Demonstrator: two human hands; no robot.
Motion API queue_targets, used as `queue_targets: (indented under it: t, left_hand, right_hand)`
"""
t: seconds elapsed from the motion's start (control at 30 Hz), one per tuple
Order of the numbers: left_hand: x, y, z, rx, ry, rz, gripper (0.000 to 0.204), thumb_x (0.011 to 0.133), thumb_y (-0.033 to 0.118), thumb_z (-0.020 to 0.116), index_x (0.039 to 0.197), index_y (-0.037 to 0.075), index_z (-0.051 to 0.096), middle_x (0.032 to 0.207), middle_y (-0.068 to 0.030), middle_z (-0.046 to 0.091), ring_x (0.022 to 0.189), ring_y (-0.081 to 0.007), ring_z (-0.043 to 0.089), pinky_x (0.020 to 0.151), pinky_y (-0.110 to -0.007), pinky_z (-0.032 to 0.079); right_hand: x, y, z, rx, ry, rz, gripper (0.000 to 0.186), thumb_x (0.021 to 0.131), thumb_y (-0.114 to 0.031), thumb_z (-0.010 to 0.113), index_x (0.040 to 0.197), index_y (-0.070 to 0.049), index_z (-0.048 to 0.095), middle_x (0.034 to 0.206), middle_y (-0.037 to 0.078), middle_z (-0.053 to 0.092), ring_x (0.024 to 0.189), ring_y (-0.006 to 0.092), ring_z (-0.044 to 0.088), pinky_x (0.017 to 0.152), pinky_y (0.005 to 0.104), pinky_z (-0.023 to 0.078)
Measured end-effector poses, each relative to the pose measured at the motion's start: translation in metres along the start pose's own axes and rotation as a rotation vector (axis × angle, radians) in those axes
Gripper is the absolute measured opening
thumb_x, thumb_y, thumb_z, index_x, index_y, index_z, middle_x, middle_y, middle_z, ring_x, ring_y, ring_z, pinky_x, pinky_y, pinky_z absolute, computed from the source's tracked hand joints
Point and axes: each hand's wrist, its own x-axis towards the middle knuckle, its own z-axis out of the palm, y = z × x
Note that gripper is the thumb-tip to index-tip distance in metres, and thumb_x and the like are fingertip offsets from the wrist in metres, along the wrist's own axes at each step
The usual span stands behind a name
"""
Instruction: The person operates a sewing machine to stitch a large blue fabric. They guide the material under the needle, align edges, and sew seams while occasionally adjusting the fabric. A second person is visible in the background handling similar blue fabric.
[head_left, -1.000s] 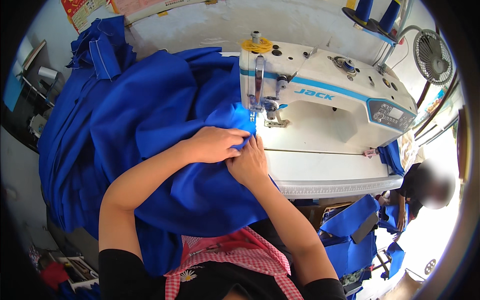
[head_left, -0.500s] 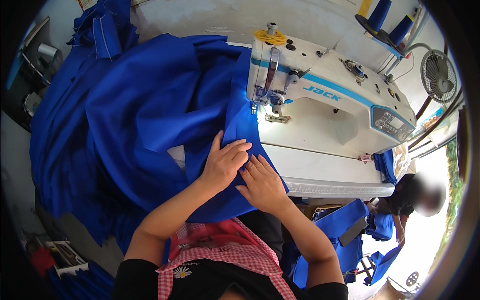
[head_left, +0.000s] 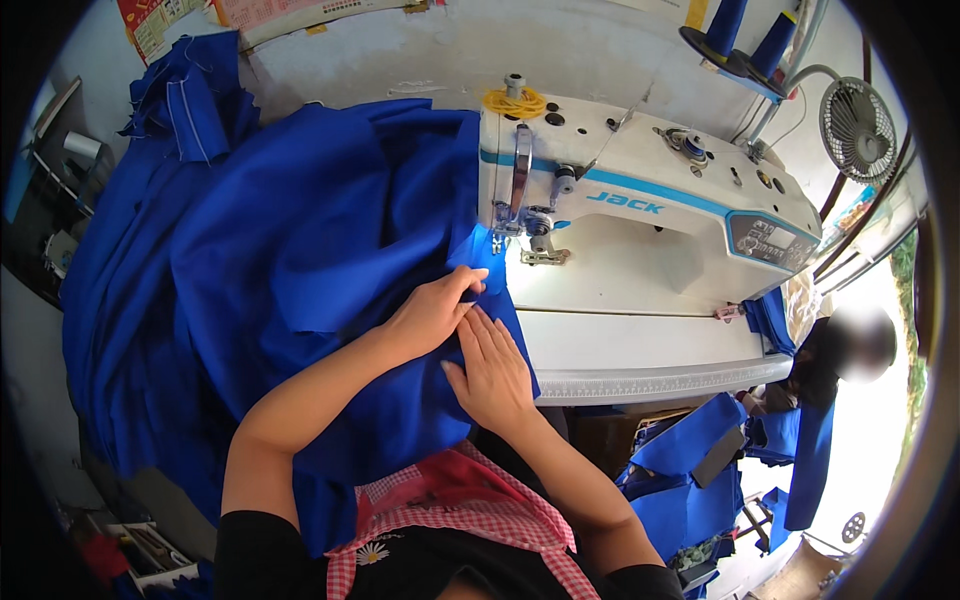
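Observation:
A large spread of bright blue fabric (head_left: 330, 220) covers the left of the sewing table, and its right edge runs under the presser foot (head_left: 498, 243) of a white sewing machine (head_left: 640, 190). Just in front of the foot, my left hand (head_left: 432, 312) has its fingers curled and pressed together on the fabric near that edge. Close below it, my right hand (head_left: 495, 372) lies flat on the fabric, fingers stretched toward the needle and thumb apart. The lamp brightens the cloth at the needle. Fabric also hangs over the table's front edge toward my apron.
Blue thread cones (head_left: 770, 45) and a small fan (head_left: 857, 130) stand at the back right. A ruler strip (head_left: 660, 384) lines the table's front edge. A co-worker (head_left: 825, 360) is at the right near blue pieces (head_left: 690, 440). A tray of tools (head_left: 150, 555) sits lower left.
Both hands have moved slightly left, the left one also closer to the presser foot with its fingers more curled. The fabric edge has shifted. The co-worker's long blue piece now hangs upright.

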Motion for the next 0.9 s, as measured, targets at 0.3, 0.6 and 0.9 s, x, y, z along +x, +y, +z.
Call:
queue_targets:
  t: [0.3, 0.6, 0.9]
  left_hand:
    - [0.0, 0.002, -0.002, 0.326, -0.047, 0.221, 0.019, 0.082, 0.013, 0.058, 0.096, 0.004, 0.068, 0.096, -0.0094, 0.072, 0.09, -0.024, 0.069, 0.077, -0.036, 0.055]
    - [0.024, -0.007, -0.003, 0.436, -0.132, 0.227, 0.016, 0.08, 0.01, 0.059, 0.088, 0.008, 0.072, 0.098, -0.008, 0.073, 0.092, -0.0215, 0.07, 0.079, -0.033, 0.056]
    - [0.046, -0.014, 0.0, 0.44, -0.183, 0.158, 0.015, 0.08, 0.012, 0.062, 0.088, 0.01, 0.074, 0.096, -0.0075, 0.072, 0.088, -0.0225, 0.07, 0.074, -0.034, 0.056]
  right_hand:
    - [-0.006, -0.004, -0.003, -0.071, -0.076, -0.117, 0.067, 0.078, -0.032, 0.07, 0.126, 0.01, 0.05, 0.133, 0.024, 0.051, 0.13, 0.0356, 0.045, 0.11, 0.0456, 0.033]
    - [0.035, -0.016, 0.029, -0.077, 0.031, 0.01, 0.044, 0.084, -0.02, 0.056, 0.116, 0.009, 0.058, 0.117, 0.026, 0.059, 0.122, 0.04, 0.048, 0.112, 0.0475, 0.029]
    - [0.053, 0.001, 0.036, -0.019, -0.005, 0.021, 0.037, 0.084, -0.017, 0.053, 0.111, 0.006, 0.062, 0.111, 0.024, 0.062, 0.116, 0.0389, 0.052, 0.108, 0.0477, 0.033]
